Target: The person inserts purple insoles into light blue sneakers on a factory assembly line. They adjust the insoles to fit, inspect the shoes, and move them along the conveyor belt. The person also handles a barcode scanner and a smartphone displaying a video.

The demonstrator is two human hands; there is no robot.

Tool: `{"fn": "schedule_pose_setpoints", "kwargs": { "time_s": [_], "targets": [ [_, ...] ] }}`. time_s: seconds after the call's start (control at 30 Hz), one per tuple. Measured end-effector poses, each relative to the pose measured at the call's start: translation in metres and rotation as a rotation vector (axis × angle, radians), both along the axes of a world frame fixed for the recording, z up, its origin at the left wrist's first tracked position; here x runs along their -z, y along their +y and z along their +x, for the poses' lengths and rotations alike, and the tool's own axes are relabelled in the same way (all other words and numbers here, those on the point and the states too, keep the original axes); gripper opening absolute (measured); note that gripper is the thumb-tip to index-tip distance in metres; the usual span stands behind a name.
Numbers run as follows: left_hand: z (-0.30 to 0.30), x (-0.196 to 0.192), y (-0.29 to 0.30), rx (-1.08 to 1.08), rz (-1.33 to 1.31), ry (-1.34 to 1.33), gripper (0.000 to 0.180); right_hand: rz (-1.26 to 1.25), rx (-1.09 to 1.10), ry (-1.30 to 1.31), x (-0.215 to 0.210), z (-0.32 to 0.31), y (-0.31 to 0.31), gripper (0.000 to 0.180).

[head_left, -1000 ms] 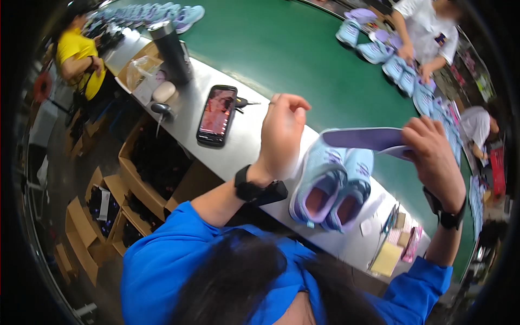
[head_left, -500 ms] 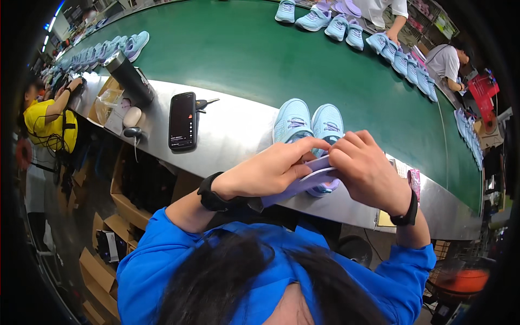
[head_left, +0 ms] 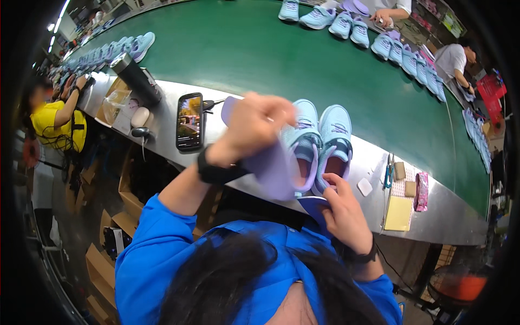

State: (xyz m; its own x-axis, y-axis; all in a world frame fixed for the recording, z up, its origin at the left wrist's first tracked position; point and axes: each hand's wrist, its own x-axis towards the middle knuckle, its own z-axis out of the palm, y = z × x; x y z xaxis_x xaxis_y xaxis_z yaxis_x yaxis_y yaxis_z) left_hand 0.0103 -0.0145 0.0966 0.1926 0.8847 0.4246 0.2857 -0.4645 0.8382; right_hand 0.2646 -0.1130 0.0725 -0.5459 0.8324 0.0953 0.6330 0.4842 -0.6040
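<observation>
1. Centrally, pale-blue shoes (head_left: 337, 122) stand near the metal table's (head_left: 449, 214) front edge, green surface (head_left: 227, 54) beyond.
2. Left hand (head_left: 259, 123), blurred, fingers curled round a lavender insole (head_left: 271, 170); right hand (head_left: 348, 216) pinches a bluish insole (head_left: 313, 202) by the heels.
3. Far side: more shoes (head_left: 340, 26).

Left hand (head_left: 259, 122) motion-blurred; finger outlines indistinct. Purple insole (head_left: 268, 174) at it also smeared, covering part of the near-left shoe's (head_left: 305, 122) side. Flat piece (head_left: 313, 202) at right hand (head_left: 346, 216) mostly hidden by the fingers. Co-worker in white (head_left: 403, 5) cut by upper edge. Phone (head_left: 189, 122) text too small to read.
</observation>
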Motion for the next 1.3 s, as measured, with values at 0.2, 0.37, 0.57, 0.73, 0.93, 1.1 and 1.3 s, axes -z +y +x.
{"fn": "schedule_pose_setpoints", "kwargs": {
  "time_s": [0.2,0.37,0.57,0.73,0.93,1.1,1.3],
  "targets": [
    [0.084,0.025,-0.002,0.221,0.45,0.693,0.021,-0.072,0.162,0.177,0.02,0.001,-0.011,0.023],
    [0.114,0.044,-0.002,0.198,0.541,0.886,0.017,-0.132,0.082,0.214,0.009,0.032,-0.006,0.019],
    [0.123,0.046,-0.018,0.021,0.506,0.891,0.017,-0.162,0.137,0.17,0.004,0.034,-0.009,0.022],
    [0.124,0.046,-0.018,-0.001,0.455,0.74,0.023,0.003,0.209,0.174,0.024,0.023,-0.016,0.029],
    [0.131,0.057,-0.004,0.092,0.446,0.676,0.015,0.033,0.203,0.161,0.025,0.023,-0.016,0.029],
    [0.135,0.052,-0.001,0.122,0.573,0.706,0.01,0.064,0.228,0.175,0.031,0.024,-0.019,0.026],
    [0.14,0.039,0.001,0.308,0.74,0.832,0.015,0.053,0.215,0.174,0.034,0.03,-0.018,0.025]
  ]
}}
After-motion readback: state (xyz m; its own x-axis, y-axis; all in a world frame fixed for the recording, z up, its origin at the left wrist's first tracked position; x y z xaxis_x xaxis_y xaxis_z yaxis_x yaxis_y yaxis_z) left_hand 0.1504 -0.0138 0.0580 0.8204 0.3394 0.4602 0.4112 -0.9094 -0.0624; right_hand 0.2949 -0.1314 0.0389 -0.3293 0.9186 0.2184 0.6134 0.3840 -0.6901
